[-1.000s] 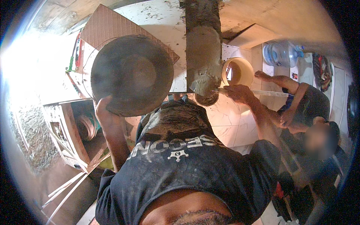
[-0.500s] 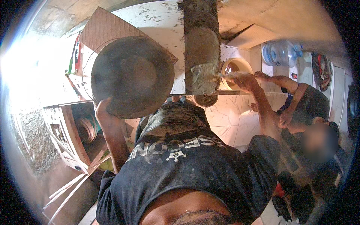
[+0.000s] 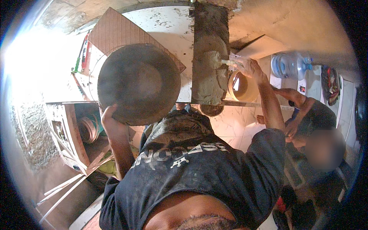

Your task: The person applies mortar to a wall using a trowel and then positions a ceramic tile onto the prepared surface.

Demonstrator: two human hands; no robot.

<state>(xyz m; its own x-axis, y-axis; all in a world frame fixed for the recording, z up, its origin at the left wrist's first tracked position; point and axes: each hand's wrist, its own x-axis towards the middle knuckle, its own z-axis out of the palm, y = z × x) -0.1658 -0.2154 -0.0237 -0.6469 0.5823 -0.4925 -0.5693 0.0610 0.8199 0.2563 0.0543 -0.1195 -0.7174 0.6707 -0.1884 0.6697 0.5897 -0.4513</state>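
A mortar-smeared, pale-necked trowel (image 3: 226, 61) points leftward, its long axis crossing the wet grey mortar strip (image 3: 209, 86). The right hand (image 3: 251, 70) closes around its handle; the left hand (image 3: 109, 114) clasps a dark round basin (image 3: 165, 105). A speckled white worktop (image 3: 165, 25) meets a tan wall (image 3: 306, 32).

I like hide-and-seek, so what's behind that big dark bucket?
A brown tile pokes out past the dark bucket, with white tabletop showing too. The bucket covers the rest, so anything else behind can't be seen.
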